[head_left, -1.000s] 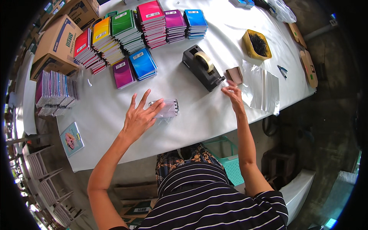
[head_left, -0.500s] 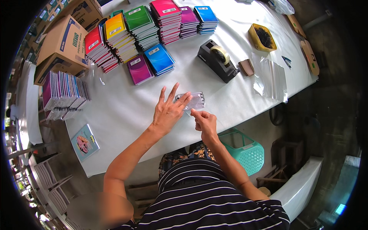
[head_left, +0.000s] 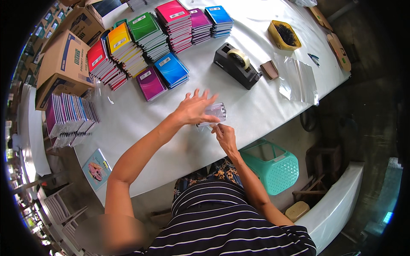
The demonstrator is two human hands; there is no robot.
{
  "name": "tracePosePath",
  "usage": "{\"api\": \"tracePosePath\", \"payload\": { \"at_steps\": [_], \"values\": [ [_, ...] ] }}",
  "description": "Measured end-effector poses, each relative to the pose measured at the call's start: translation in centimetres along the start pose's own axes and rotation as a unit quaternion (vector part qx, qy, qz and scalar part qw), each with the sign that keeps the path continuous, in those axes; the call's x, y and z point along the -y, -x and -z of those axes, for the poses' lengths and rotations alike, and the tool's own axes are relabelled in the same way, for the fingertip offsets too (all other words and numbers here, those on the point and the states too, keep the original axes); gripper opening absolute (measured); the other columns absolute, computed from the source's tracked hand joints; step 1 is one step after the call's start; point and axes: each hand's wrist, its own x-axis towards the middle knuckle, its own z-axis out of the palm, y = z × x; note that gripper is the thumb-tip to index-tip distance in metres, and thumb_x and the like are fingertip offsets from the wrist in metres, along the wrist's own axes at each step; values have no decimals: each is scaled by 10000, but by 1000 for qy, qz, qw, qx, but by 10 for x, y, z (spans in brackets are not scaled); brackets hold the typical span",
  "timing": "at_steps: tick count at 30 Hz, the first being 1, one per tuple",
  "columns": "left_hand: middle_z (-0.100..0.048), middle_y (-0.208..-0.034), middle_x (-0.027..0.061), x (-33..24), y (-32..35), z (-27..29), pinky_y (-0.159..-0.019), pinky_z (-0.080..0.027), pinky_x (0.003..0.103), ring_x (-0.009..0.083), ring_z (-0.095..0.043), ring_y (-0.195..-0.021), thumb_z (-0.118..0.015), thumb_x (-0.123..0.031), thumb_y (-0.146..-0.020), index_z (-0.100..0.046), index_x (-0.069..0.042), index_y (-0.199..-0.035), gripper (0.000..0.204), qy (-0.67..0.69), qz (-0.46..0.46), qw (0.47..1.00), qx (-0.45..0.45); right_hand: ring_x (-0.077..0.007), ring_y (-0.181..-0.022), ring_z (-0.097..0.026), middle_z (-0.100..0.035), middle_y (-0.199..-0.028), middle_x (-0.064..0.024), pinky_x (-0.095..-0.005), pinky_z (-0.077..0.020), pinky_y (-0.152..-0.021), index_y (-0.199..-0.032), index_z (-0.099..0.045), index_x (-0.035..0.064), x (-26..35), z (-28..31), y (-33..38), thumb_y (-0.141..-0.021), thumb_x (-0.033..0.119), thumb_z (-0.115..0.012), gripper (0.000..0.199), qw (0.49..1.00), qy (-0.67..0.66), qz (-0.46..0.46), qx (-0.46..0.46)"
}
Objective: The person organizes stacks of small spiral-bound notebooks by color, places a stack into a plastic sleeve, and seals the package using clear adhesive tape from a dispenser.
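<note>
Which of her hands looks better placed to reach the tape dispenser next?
Probably the right hand. It lies on the dispenser's side of the table and only pinches the edge of the clear packet, while the left hand is spread flat, pressing it down. The tape dispenser stands farther up the table, to the right.

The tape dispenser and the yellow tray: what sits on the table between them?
In the head view, only a small brown block lies between the tape dispenser and the yellow tray; otherwise white table.

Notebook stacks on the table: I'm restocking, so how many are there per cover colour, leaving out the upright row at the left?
Red: 1
Yellow: 1
Green: 1
Pink: 1
Purple: 2
Blue: 2
Total: 8 stacks
</note>
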Motion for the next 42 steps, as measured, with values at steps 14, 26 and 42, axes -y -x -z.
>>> {"api": "tracePosePath", "payload": {
  "at_steps": [14,26,42],
  "values": [
    [-70,-1581,169,-22,82,-58,-1156,-166,418,338,-132,-1448,-845,-277,-682,-27,-100,-1528,1190,678,117,687,-236,-203,-1089,-573,-584,-1203,-62,-357,-490,-931,-1270,-469,58,45,65,-29,-653,112,-862,733,915,-350,135,147],
    [-435,-1399,272,-50,41,4,-1128,-257,431,338,-425,-1322,-466,-133,-956,-89,-65,-1513,676,342,318,867,-174,-287,-1416,-248,-415,-1459,-28,-536,-182,-1179,-895,-711,94,123,132,-60,-634,13,-762,278,779,283,517,216],
    [-247,-1557,105,-29,105,-40,-1145,-217,439,297,-176,-1442,-712,-208,-836,-556,-142,-1314,508,460,167,787,-375,-272,-1422,-220,-317,-1520,-44,-563,-111,-1163,-653,-694,96,114,112,-28,-622,149,-802,124,827,200,497,172]
  ]
}}
